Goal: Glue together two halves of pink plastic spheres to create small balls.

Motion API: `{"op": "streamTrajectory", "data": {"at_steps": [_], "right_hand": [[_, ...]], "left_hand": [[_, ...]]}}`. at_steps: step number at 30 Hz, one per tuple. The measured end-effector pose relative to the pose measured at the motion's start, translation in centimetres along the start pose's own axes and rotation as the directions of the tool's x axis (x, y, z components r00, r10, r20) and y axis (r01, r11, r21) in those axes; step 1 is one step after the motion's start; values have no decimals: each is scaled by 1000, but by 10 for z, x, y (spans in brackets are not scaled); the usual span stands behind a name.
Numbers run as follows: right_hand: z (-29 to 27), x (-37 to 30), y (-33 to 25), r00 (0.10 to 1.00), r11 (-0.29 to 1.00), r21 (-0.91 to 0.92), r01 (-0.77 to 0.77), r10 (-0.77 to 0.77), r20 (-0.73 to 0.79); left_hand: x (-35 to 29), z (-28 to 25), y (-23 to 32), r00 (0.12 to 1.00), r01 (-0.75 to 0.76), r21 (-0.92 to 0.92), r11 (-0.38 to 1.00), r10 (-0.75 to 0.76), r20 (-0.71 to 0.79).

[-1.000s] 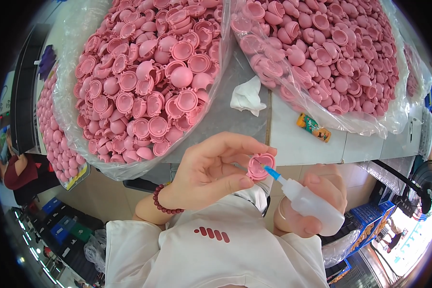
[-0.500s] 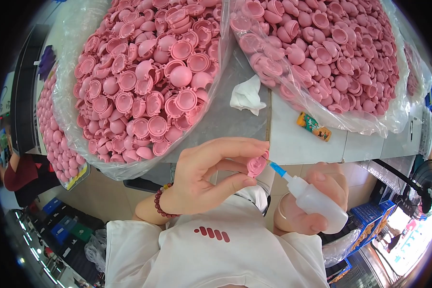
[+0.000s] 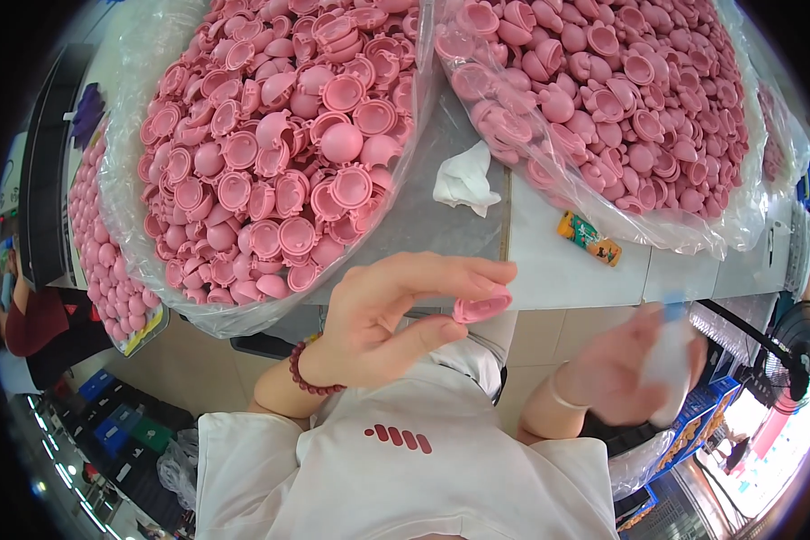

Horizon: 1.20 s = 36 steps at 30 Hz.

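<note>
Between the thumb and fingers of my left hand (image 3: 387, 315) is a small pink plastic half-shell (image 3: 482, 307), tilted so its rim shows. My right hand (image 3: 625, 364), smeared by motion, grips a whitish squeeze bottle (image 3: 670, 364) with a blue needle tip, which points upward. The bottle is well apart from the half-shell, off to the right. Beyond my left hand lies a clear plastic bag (image 3: 389, 211) heaped with similar pink half-shells (image 3: 340, 142).
A second clear bag (image 3: 684, 236) of pink pieces (image 3: 639, 121) spreads at the far right. On the table (image 3: 549, 270) lie a crumpled white tissue (image 3: 466, 180) and a small orange and green tube (image 3: 589, 238). A black fan (image 3: 796, 355) stands at the right.
My right hand has drawn the bottle away to the right, its tip leaving the half-shell and turning upward. In my left hand the half-shell has tilted, and that hand has shifted slightly.
</note>
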State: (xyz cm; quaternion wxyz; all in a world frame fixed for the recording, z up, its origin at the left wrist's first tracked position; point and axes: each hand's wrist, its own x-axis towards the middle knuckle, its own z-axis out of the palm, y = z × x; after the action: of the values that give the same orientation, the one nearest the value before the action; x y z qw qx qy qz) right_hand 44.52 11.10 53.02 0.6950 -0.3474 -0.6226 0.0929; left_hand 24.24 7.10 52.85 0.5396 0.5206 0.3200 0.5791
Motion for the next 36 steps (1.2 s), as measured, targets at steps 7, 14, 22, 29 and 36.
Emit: {"op": "streamTrajectory", "data": {"at_steps": [7, 14, 22, 29, 36], "right_hand": [[-80, 36, 60, 876, 777, -403, -483, 430, -220], [-86, 14, 82, 890, 732, -509, -452, 410, -201], [-29, 41, 58, 906, 770, -598, 220, 66, 418], [14, 62, 59, 639, 757, -649, 72, 465, 613], [12, 57, 64, 633, 779, -608, 154, 395, 666]], "left_hand": [[1, 0, -5, 984, 173, -658, 733, -149, 94], [0, 2, -16, 976, 219, -902, 371, -71, 207], [-2, 5, -7, 927, 317, -863, 394, -319, 195], [-7, 5, 8, 894, 348, -766, 540, -437, 98], [-10, 0, 7, 860, 436, -746, 503, -476, 181]]}}
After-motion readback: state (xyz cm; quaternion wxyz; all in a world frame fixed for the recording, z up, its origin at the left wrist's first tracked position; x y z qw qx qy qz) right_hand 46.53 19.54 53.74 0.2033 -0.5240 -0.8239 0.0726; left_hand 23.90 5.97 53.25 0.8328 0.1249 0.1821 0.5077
